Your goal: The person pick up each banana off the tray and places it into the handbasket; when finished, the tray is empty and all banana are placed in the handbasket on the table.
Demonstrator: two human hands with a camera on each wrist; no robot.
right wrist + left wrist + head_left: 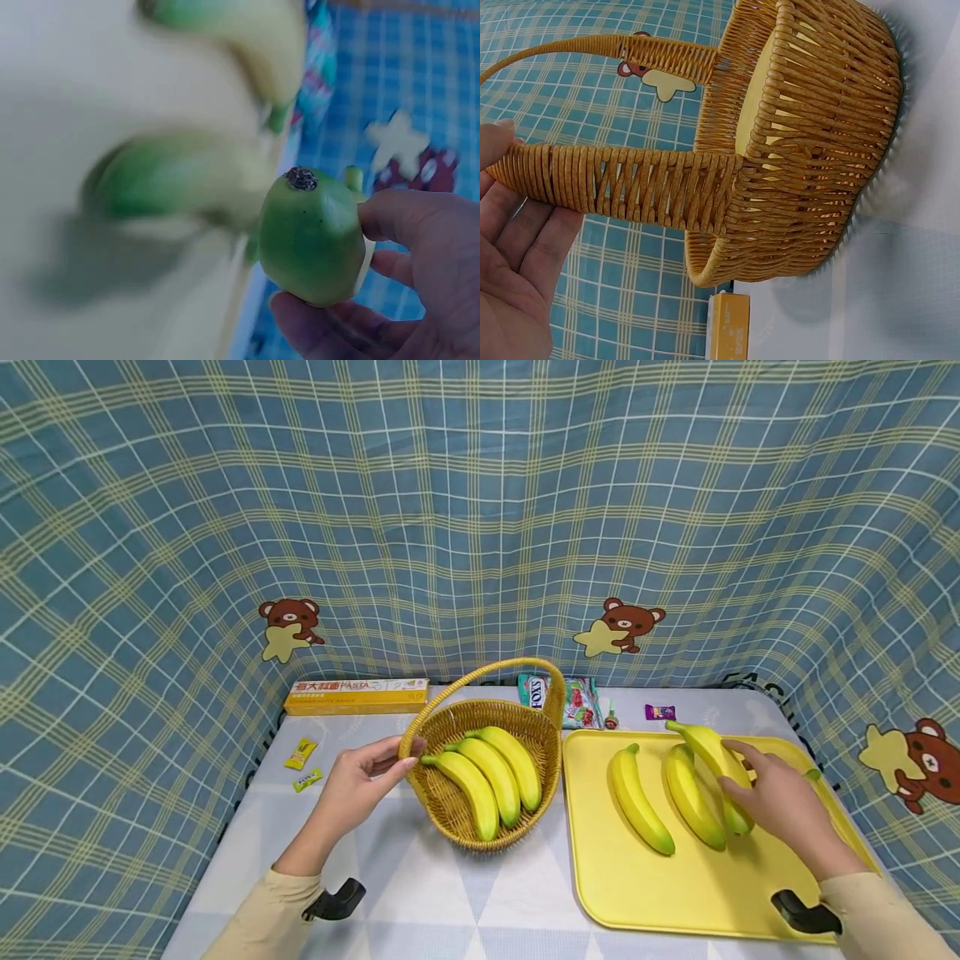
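My left hand point(360, 785) holds the handle point(630, 184) of a woven wicker basket point(825, 142) at its left side, thumb on one face and fingers behind. Three yellow bananas point(491, 777) lie side by side inside the basket. On the right, my right hand point(783, 797) grips a banana point(708, 747) between thumb and fingers over a yellow tray point(637, 893). Its green tip point(311, 240) faces the right wrist camera. Two more bananas rest on the tray, the left one point(641, 797) and the nearer one point(690, 797). A green banana end point(812, 773) shows behind my right hand, the rest hidden.
At the back left lies a pasta box point(356, 697). Behind the basket is a FOX'S candy bag point(577, 700), with a purple wrapped candy point(660, 712) to its right. A yellow packet point(301, 753) and a green one point(307, 779) lie on the left. A plaid curtain point(480, 527) encloses the table.
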